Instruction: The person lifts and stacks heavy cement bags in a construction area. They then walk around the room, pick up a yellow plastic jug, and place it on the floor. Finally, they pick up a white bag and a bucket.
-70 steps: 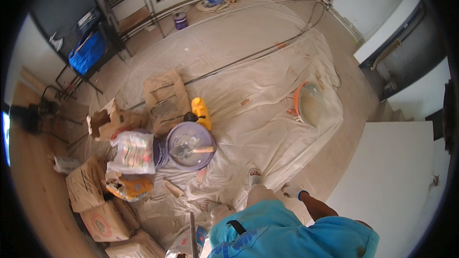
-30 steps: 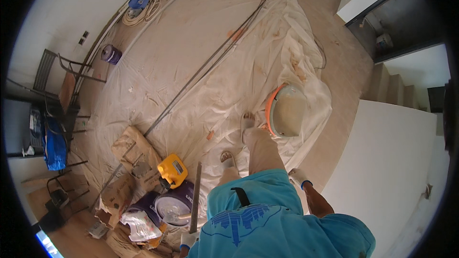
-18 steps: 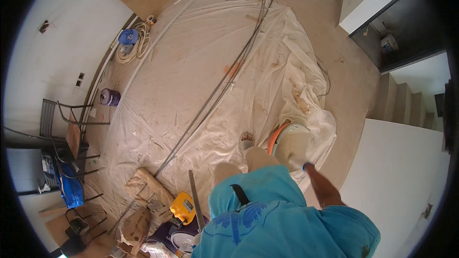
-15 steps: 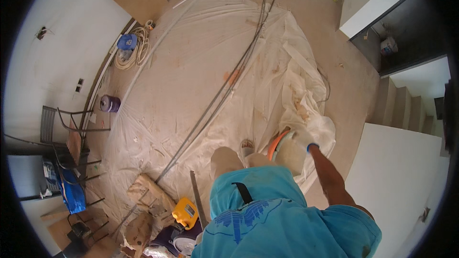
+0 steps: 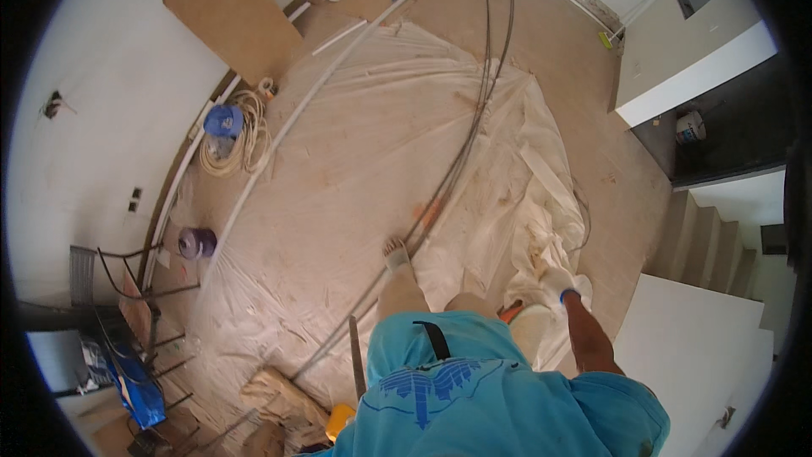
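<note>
My right arm reaches down on the right, and my right hand [image 5: 555, 279] seems to wear a whitish glove with a blue cuff. It blends into the crumpled pale plastic sheet [image 5: 541, 237], so its fingers cannot be made out. Just below it, close to my leg, is a pale rounded object [image 5: 531, 326] with an orange edge [image 5: 511, 311]; whether the hand grips it cannot be told. My left hand is out of sight. A long narrow grey bar [image 5: 356, 355] sticks up beside my left hip, its lower end hidden by my turquoise shirt.
Dark cables [image 5: 457, 165] run across the sheeted floor. On the left are a purple can [image 5: 197, 243], coiled hose [image 5: 245, 135], a blue cap-like item [image 5: 223, 120], metal chairs [image 5: 139, 292] and a leaning brown board [image 5: 233, 13]. Brown paper [image 5: 279, 402] lies low left; stairs [image 5: 706, 237] rise right.
I have stepped forward, with my left foot now out in front on the sheet. My right arm and the orange-edged object have shifted lower in view. The yellow container is mostly hidden now.
</note>
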A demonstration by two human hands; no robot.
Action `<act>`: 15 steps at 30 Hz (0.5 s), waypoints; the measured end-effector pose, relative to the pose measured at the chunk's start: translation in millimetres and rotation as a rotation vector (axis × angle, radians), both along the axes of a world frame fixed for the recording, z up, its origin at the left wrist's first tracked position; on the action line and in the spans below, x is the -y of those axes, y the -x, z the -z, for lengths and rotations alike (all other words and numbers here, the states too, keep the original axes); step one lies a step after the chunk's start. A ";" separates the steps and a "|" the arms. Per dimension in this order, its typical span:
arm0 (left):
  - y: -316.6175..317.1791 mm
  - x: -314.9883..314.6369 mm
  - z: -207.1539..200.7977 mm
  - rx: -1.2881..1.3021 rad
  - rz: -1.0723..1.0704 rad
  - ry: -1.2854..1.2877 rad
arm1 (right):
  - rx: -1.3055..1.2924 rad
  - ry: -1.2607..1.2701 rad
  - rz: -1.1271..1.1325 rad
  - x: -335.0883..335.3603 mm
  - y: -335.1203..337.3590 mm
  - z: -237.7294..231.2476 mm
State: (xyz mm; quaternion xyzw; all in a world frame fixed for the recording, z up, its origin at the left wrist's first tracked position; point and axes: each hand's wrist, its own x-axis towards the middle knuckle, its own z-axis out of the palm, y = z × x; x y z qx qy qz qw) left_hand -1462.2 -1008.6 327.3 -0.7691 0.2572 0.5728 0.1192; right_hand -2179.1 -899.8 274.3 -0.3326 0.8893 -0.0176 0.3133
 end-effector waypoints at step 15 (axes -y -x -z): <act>191.8 356.5 -52.7 -0.156 -0.087 0.090 | 0.304 -0.273 0.151 96.6 -53.1 56.4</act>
